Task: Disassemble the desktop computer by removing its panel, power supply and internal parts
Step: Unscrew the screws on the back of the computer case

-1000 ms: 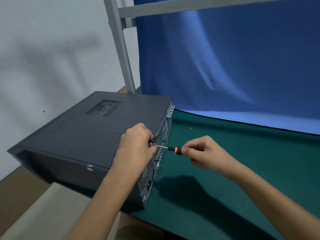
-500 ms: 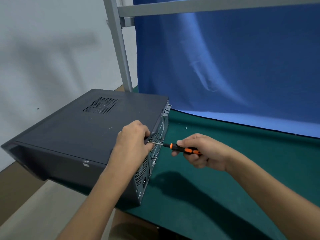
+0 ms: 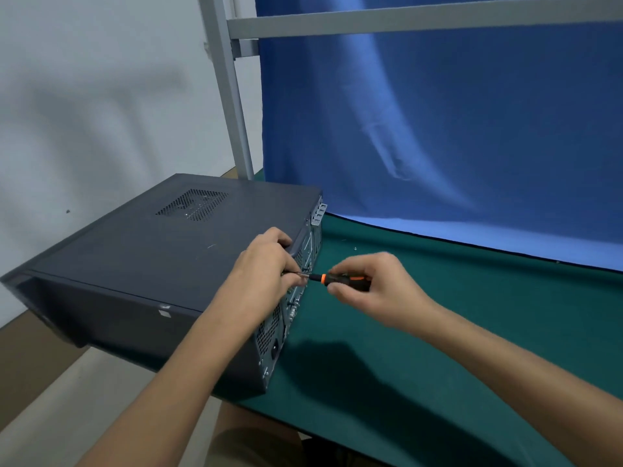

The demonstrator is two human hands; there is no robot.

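A black desktop computer case (image 3: 145,264) lies on its side at the table's left end, partly overhanging the edge, its perforated rear face (image 3: 296,298) turned to the right. My left hand (image 3: 266,271) rests on the top panel at the rear edge, its fingers curled over that edge around the metal shaft of a screwdriver (image 3: 340,279). My right hand (image 3: 374,284) grips the screwdriver's black and orange handle. The shaft points left into the rear face. Its tip is hidden behind my left fingers.
Green mat (image 3: 438,332) covers the table to the right of the case. A small screw (image 3: 355,247) lies on it near the back. A blue cloth backdrop (image 3: 438,129) hangs behind. A grey metal frame post (image 3: 236,112) stands behind the case.
My right hand has turned on the screwdriver handle, showing more of the orange and black grip. My left hand stays at the rear edge of the case.
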